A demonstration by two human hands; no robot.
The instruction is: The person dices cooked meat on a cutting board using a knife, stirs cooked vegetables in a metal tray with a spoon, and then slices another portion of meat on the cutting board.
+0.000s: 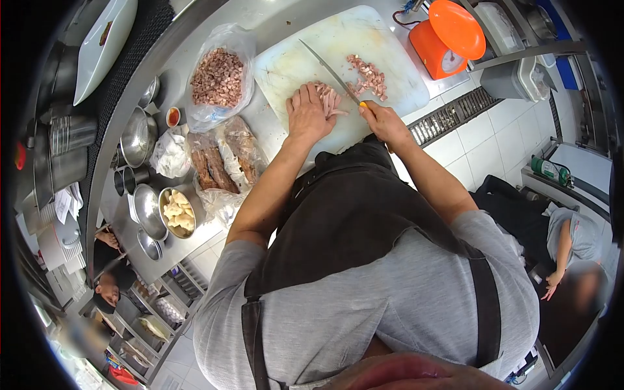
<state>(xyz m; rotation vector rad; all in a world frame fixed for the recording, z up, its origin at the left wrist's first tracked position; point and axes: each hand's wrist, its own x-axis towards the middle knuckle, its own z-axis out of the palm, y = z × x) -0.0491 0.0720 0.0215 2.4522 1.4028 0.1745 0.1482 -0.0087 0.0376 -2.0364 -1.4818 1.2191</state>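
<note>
"And there's the knife (330,72), slanting over the cutting board (395,42), tip towards the far edge! Who has it?"

"The right hand (387,123), above the near edge, fingers clamped round the handle. Firm grip, that."

"And the left hand (307,116)?"

"Down on the meat strips (329,99), near the middle of the board! Fingers side by side over one end; whether they're gripping, I can't tell."

"Diced meat (369,77) across the blade, too, in a loose pile towards the right edge!"

"Plenty more in the clear bag (244,97), just beside the board's far left corner on the steel bench (283,25)."

"Off the right edge, an orange scale (447,49). Over left, wrapped slabs of meat (221,159) beside the left forearm."

"And by the bench's near edge, a metal bowl (184,232) of pale, knobbly pieces (177,209)!"
</note>
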